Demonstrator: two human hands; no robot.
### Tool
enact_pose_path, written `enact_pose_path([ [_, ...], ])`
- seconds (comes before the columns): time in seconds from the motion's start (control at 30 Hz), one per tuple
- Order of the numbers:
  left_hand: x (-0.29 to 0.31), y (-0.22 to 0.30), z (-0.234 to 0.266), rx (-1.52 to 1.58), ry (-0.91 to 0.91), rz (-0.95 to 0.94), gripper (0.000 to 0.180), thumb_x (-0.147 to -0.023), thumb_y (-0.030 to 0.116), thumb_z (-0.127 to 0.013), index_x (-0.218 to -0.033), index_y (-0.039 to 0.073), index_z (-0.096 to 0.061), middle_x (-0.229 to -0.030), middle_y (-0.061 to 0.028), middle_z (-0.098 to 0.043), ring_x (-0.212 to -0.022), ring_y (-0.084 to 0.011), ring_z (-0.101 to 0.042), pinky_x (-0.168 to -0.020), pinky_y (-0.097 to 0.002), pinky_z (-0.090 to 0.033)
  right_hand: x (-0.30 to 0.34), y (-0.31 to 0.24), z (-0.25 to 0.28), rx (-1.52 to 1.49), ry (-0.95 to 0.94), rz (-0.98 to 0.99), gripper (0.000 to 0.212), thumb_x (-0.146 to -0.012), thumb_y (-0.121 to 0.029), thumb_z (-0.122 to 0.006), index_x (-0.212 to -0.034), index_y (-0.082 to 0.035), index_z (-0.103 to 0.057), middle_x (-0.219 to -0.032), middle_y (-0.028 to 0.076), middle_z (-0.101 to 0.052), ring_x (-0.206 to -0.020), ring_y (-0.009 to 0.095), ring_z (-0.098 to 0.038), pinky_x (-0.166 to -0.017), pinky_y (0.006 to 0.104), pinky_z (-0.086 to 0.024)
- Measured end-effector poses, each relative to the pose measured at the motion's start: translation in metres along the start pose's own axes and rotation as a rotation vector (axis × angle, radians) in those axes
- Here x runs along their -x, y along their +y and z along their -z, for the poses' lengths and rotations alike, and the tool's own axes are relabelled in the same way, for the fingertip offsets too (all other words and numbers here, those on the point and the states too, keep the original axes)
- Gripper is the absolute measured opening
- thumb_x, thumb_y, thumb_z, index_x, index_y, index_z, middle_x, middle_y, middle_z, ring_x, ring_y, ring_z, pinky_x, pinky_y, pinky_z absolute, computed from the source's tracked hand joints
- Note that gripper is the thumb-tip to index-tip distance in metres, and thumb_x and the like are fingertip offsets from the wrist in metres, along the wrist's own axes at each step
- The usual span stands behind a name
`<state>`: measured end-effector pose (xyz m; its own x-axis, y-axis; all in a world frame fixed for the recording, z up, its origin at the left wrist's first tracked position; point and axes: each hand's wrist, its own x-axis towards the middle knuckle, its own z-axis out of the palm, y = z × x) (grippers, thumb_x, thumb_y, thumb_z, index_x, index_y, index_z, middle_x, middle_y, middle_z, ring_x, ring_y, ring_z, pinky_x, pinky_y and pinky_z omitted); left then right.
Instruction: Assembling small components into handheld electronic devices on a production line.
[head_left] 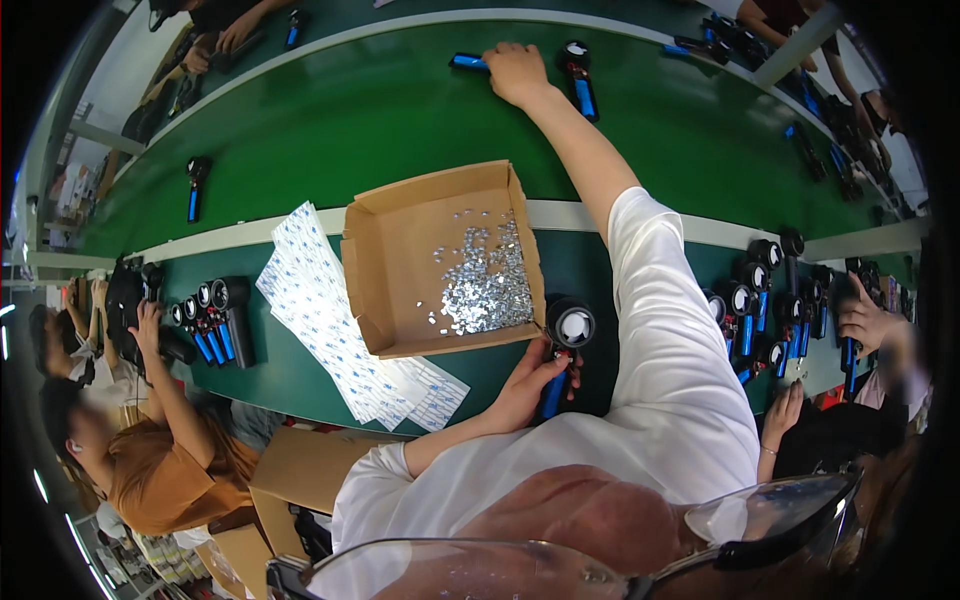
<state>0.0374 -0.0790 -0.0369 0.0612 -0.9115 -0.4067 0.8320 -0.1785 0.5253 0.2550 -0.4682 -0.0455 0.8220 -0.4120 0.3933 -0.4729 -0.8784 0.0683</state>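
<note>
My left hand [522, 388] is close to my body, its fingers closed round a handheld device [572, 328] with a round black head, a white disc in it and a blue handle. Stretched far over the green belt, my right hand [516, 72] is closed on a second device [468, 62], whose blue handle end sticks out to the left; the rest is hidden under my fingers. Just right of that hand lies another such device [580, 82]. An open cardboard tray [390, 270] of small shiny pieces [485, 285] stands left of my right arm.
White sheets with blue print [325, 320] lie fanned left of the tray. Several similar devices stand at left [210, 325] and right [760, 300]. One lies on the green belt [300, 130] at far left. Co-workers sit on both sides; a cardboard box [310, 465] is at lower left.
</note>
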Motion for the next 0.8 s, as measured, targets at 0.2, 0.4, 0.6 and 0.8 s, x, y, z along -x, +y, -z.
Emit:
enact_pose_path([
  [0.2,0.0,-0.003,0.005,0.037,-0.024,-0.036,0.038,-0.099,0.018,-0.051,-0.133,0.008,-0.037,-0.11,-0.0097,-0.057,-0.091,-0.0173,-0.058,-0.075,-0.0321,-0.05,0.023,0.046,0.06,0.141,-0.017,-0.498,0.031,-0.079,-0.033,-0.068,-0.099,-0.008,-0.07,-0.107,0.013,-0.064,-0.102,0.031,-0.064,-0.081,0.0432,-0.052],
  [0.4,-0.001,0.0,0.001,-0.007,0.011,-0.017,0.036,-0.097,0.02,-0.052,-0.128,0.006,-0.041,-0.108,-0.0108,-0.057,-0.088,-0.0193,-0.058,-0.072,-0.0335,-0.05,0.047,0.085,0.075,-0.262,-0.554,-0.624,0.043,-0.074,-0.048,-0.074,-0.096,-0.01,-0.071,-0.089,0.006,-0.073,-0.082,0.02,-0.071,-0.077,0.0359,-0.056],
  [0.6,-0.001,0.001,0.005,0.02,0.035,-0.002,0.037,-0.097,0.02,-0.053,-0.129,0.006,-0.041,-0.11,-0.0105,-0.057,-0.09,-0.0194,-0.058,-0.074,-0.034,-0.05,0.038,0.063,0.079,-0.363,-0.648,-0.53,0.043,-0.073,-0.044,-0.076,-0.089,-0.005,-0.069,-0.082,0.007,-0.072,-0.061,0.017,-0.069,-0.066,0.0327,-0.057],
  [0.8,-0.004,0.0,0.011,0.043,0.027,0.021,0.039,-0.096,0.022,-0.054,-0.129,0.005,-0.041,-0.111,-0.0103,-0.056,-0.091,-0.0192,-0.057,-0.074,-0.0339,-0.049,0.035,0.059,0.072,-0.496,-0.645,-0.588,0.047,-0.073,-0.045,-0.078,-0.081,0.0,-0.066,-0.081,0.01,-0.072,-0.056,0.016,-0.067,-0.058,0.0303,-0.057],
])
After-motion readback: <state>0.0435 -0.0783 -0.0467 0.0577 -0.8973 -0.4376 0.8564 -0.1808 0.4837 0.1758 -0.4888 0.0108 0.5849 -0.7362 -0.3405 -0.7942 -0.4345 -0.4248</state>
